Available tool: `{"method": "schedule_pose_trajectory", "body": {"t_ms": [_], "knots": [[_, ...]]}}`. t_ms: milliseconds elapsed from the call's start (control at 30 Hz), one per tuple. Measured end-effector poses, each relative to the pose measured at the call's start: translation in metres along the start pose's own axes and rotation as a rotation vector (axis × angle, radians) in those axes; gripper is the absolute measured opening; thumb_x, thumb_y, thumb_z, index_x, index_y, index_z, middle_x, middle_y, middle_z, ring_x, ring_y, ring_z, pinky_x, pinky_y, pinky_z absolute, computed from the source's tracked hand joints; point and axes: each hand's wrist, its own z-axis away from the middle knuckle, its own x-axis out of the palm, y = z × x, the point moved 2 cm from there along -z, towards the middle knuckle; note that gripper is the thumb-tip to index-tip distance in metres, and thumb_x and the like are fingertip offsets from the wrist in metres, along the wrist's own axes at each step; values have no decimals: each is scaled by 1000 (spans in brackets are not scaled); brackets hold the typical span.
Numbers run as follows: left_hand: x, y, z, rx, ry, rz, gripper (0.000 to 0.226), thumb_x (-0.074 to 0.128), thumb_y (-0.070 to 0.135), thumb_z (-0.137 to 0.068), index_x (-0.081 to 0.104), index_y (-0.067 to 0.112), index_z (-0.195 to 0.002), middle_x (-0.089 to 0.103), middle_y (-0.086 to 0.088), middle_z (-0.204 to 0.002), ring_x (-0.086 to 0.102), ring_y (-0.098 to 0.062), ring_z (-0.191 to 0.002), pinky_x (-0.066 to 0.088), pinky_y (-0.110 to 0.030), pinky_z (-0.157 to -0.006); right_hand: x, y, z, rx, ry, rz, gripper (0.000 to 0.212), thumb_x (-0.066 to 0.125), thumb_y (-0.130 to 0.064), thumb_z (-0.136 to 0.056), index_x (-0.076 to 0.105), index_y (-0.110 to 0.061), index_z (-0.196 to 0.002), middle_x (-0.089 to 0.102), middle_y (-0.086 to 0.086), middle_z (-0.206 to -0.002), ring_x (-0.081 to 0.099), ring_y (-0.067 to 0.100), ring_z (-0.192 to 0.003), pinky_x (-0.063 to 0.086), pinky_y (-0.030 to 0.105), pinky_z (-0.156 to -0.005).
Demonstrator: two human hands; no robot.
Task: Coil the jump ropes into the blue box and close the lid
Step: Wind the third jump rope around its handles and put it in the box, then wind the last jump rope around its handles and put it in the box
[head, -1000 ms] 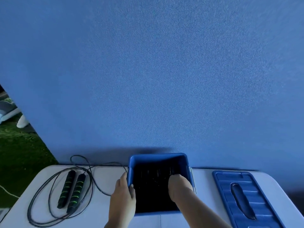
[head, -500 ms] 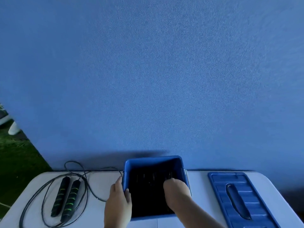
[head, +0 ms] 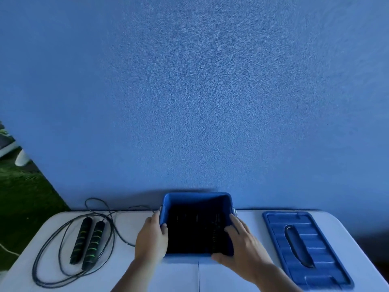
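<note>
L hand (head: pixel 150 239) clamps left wall of box (head: pixel 196 197), thumb inside. R hand (head: pixel 242 247) grips near-right corner, fingers spread. Left of box: rope (head: pixel 92 241); right: lid (head: pixel 320 256).

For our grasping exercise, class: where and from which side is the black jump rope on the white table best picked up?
Probably by its two black handles with green rings, from above, gripping across both: they lie side by side, thick, while the thin cord sprawls in loose loops.
</note>
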Motion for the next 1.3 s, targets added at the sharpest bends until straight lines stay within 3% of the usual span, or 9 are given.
{"method": "schedule_pose_trajectory", "body": {"t_ms": [200,333,467,667,867,967,1133,1300], "knots": [[2,-4,-8,-42,-106,23,55,48,34,-102,38,18,-154,63,-8,-136,60,-30,-121,49,-36,-98,3,3,3,12,4,-31,90,58,-80,-66,52,-20,-133,9,-3,-168,16,9,-153,36,25,-112],[-4,-1,14,-93,-186,123,68,49,52,-100,31,17,-157,52,-7,-149,51,-26,-135,43,-35,-107,1,4,5,12,0,-58,87,61,-77,-70,51,-21,-136,5,-5,-169,11,6,-153,31,22,-113],[-9,4,46,-15,-187,233,77,58,53,-95,26,21,-157,44,-4,-151,46,-22,-138,34,-23,-96,-2,2,6,4,-1,-91,85,67,-71,-73,50,-19,-138,8,-5,-168,11,7,-153,28,20,-113],[-2,-16,62,-18,-251,281,123,67,79,-68,4,30,-161,29,4,-161,45,-14,-141,38,-30,-111,-9,-2,12,22,-11,-92,80,68,-66,-77,49,-18,-139,14,-6,-166,24,10,-150,31,22,-111],[-3,-11,66,18,-290,246,122,76,63,-75,0,24,-163,26,4,-165,29,-14,-150,30,-25,-111,-16,-5,24,58,-24,-93,72,67,-61,-82,49,-19,-137,20,-9,-163,35,10,-141,35,21,-102],[-2,-8,68,26,-289,245,120,77,61,-76,2,25,-162,26,6,-164,30,-13,-150,30,-25,-112,-18,-6,29,78,-43,-95,74,67,-60,-83,47,-19,-140,18,-9,-163,36,13,-141,38,23,-103],[-1,-10,70,22,-293,259,128,68,86,-60,6,35,-160,29,8,-164,40,-12,-144,39,-38,-116,-20,-5,31,97,-59,-99,76,68,-60,-82,46,-18,-141,23,-6,-161,37,15,-139,38,26,-105],[-2,-5,75,30,-271,238,119,74,64,-76,1,25,-162,24,4,-166,30,-16,-150,35,-34,-117,-18,-6,33,111,-54,-96,74,68,-57,-83,46,-17,-141,27,-3,-159,36,15,-140,38,26,-104]]}}
